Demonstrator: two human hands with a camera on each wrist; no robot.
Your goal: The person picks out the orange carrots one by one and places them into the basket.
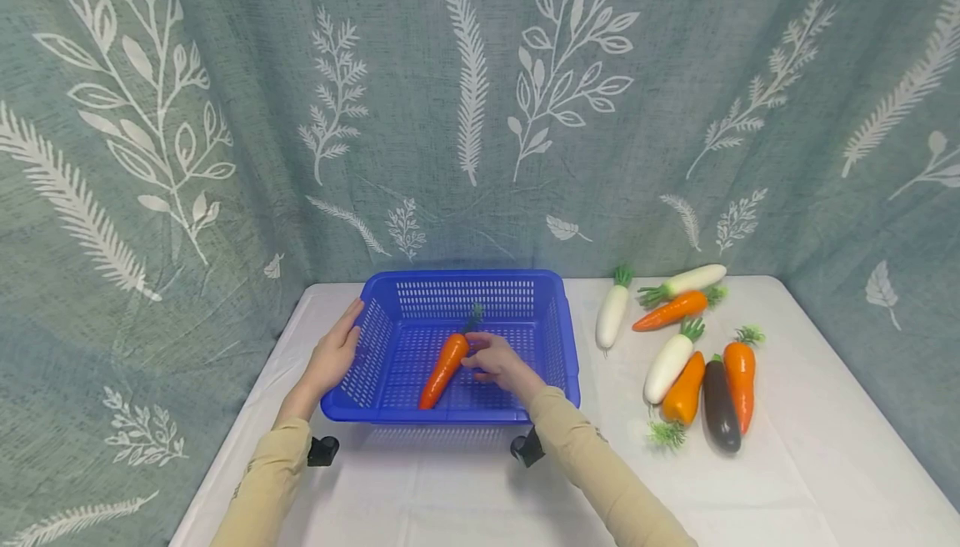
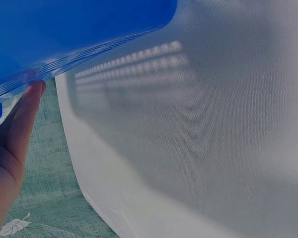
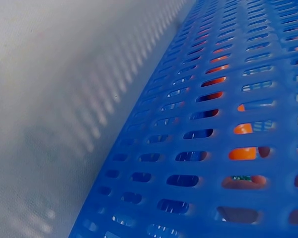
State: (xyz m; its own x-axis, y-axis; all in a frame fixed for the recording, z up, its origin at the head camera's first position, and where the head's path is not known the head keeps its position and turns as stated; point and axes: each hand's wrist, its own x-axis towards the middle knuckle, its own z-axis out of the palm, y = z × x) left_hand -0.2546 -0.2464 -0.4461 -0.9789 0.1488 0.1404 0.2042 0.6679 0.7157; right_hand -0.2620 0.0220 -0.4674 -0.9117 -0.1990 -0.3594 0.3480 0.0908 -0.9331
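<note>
In the head view, an orange carrot [image 1: 446,370] with a green top lies aslant inside a blue slotted plastic basket [image 1: 450,416]. My right hand [image 1: 501,361] reaches over the basket's front right side, its fingertips beside the carrot's upper end. Through the slots in the right wrist view, bits of the carrot [image 3: 243,153] show; most of that hand is hidden by the basket wall. On the basket's left side, my left hand [image 1: 335,355] rests against the outside with fingers extended. The left wrist view shows the left hand [image 2: 12,148] touching under the basket's rim.
To the right on the white-covered table [image 1: 420,497] lie white radishes [image 1: 613,313], more carrots [image 1: 677,310], an orange pepper-shaped vegetable [image 1: 683,393] and a dark eggplant [image 1: 722,405]. A patterned green curtain [image 1: 495,222] hangs behind the table and along its sides.
</note>
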